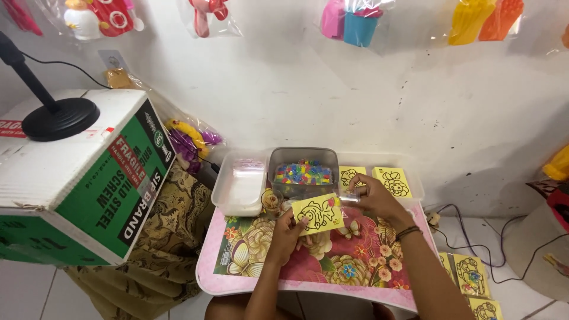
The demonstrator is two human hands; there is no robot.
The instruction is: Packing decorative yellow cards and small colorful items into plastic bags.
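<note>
Your left hand pinches a square yellow card with a black line drawing by its lower corner; your right hand pinches its upper edge. Beyond them: a clear plastic tub of coloured beads.

The wall behind is white and has some small dark marks. Toys in clear plastic bags hang along its top. The floor has pale tiles. On the left stands a big cardboard box, green and white, and a black round stand rests on it. A brown patterned cloth lies beside the box. The small counter has a pink edge and a flower pattern. Dark cables run over the floor on the right. The light is soft and even.
</note>
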